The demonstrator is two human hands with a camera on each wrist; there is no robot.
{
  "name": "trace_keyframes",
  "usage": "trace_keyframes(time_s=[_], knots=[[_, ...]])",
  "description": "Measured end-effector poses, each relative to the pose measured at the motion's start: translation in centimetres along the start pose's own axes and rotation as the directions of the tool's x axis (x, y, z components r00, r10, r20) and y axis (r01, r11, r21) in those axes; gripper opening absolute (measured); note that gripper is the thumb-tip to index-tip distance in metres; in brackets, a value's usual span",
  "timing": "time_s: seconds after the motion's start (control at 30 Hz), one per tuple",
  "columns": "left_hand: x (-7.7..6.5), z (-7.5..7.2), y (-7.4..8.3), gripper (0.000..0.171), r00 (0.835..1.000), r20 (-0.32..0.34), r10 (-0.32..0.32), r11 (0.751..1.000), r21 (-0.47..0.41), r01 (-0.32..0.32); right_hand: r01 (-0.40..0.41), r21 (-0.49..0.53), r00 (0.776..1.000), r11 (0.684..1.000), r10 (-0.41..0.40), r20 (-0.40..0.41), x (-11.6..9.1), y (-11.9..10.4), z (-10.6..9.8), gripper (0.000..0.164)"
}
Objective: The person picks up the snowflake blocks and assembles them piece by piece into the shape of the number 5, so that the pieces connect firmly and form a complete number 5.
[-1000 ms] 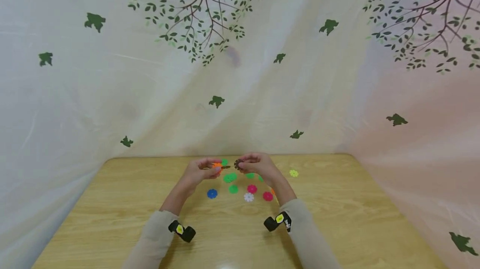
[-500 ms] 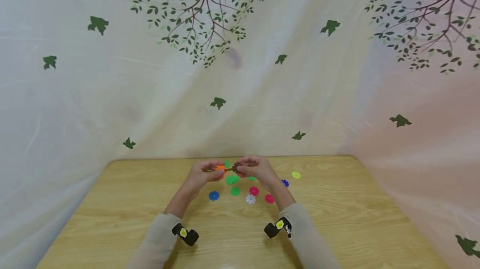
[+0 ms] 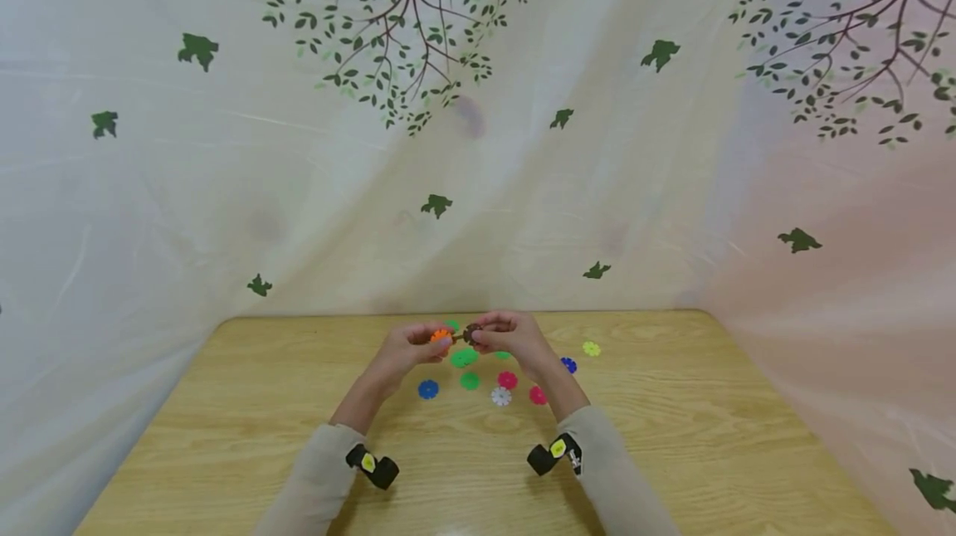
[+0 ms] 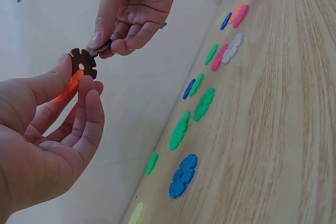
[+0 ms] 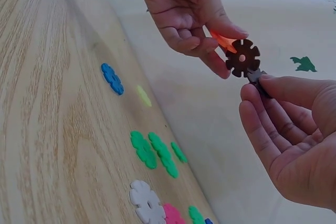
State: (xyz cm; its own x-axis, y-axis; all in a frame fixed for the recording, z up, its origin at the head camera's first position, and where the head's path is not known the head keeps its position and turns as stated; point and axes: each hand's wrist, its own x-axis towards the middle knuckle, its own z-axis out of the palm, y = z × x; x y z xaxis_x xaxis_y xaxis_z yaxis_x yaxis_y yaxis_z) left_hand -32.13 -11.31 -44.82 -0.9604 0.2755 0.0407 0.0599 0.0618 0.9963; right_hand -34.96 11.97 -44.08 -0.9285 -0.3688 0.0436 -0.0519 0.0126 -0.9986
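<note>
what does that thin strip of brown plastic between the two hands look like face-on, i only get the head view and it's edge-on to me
Observer: In the right wrist view it shows as a dark brown, notched plastic disc with a round hole through its middle.
Operator: ok and what's on the table hidden behind the left hand
Observer: A pale yellow, flat plastic disc, lying beyond the blue, flower-shaped plastic disc, toward the far edge.

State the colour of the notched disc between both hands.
The notched disc is dark brown, clearest in right wrist view.
</note>
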Motion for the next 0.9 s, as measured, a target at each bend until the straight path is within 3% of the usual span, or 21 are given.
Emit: trace_keyframes(time_s=[0.37, 0.6, 0.9], knots=[[0.20, 0.20, -0.15, 0.044, 1.000, 0.027, 0.007, 0.994, -0.111, -0.003, 0.022, -0.026, 0.998, 0.999, -0.020, 0.063, -0.07, 0.09, -0.68, 0.024], [0.26, 0.27, 0.13, 0.047, 0.999, 0.031, 0.024, 0.990, -0.138, -0.020, 0.030, -0.032, 0.997, 0.999, -0.028, 0.071, -0.14, -0.32, -0.83, 0.026], [0.30, 0.32, 0.35, 0.038, 0.999, 0.038, 0.029, 0.989, -0.147, -0.023, 0.044, -0.004, 0.998, 0.999, -0.044, 0.055, -0.28, -0.60, -0.73, 0.014]])
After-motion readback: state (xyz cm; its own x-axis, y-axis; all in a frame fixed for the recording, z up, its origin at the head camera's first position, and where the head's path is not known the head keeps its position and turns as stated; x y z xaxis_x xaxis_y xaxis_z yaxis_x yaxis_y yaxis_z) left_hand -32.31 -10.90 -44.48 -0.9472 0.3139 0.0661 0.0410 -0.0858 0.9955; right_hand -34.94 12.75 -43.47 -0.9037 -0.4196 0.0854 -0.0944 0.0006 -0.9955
